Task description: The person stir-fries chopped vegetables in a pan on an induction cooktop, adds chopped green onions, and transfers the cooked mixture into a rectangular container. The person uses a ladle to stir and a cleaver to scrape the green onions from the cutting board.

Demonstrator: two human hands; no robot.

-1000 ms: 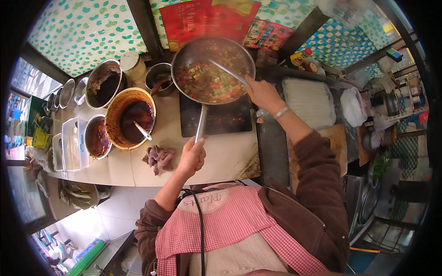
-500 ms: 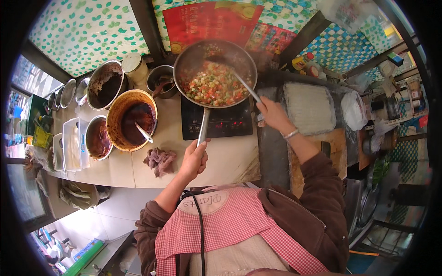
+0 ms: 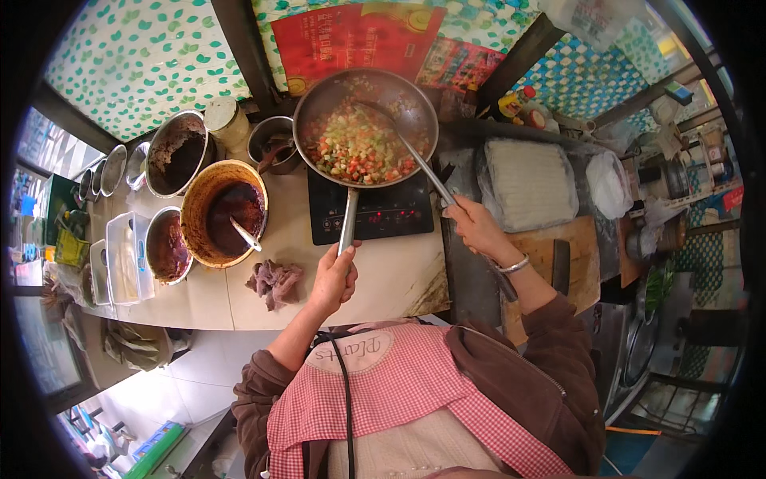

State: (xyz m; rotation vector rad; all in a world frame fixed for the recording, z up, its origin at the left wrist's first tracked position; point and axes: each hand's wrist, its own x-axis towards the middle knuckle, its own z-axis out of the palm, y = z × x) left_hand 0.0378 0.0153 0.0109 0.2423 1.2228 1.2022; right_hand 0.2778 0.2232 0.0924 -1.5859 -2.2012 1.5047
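Note:
My left hand (image 3: 333, 281) is wrapped round the metal handle of a frying pan (image 3: 419, 110), which sits over a black induction cooktop (image 3: 403, 217). Diced vegetables (image 3: 359, 148) in red, orange and pale green fill the pan's middle. Steam hazes its far part. In my right hand (image 3: 477, 227) is the long handle of a metal spatula (image 3: 423, 164). Its head rests at the pan's far side, beyond most of the vegetables, and its dark grip end sticks out below my wrist.
Left of the pan stand a small pot (image 3: 281, 164), a sauce-stained pot (image 3: 191, 231) with a spoon, and several bowls. A crumpled cloth (image 3: 275, 283) lies nearer. On the right are a plastic-covered tray (image 3: 527, 188) and a knife (image 3: 561, 267) on a cutting board (image 3: 586, 239).
My right hand has come nearer and a little right, drawing the spatula handle back. The vegetables have shifted inside the pan. My left hand keeps its hold on the pan handle.

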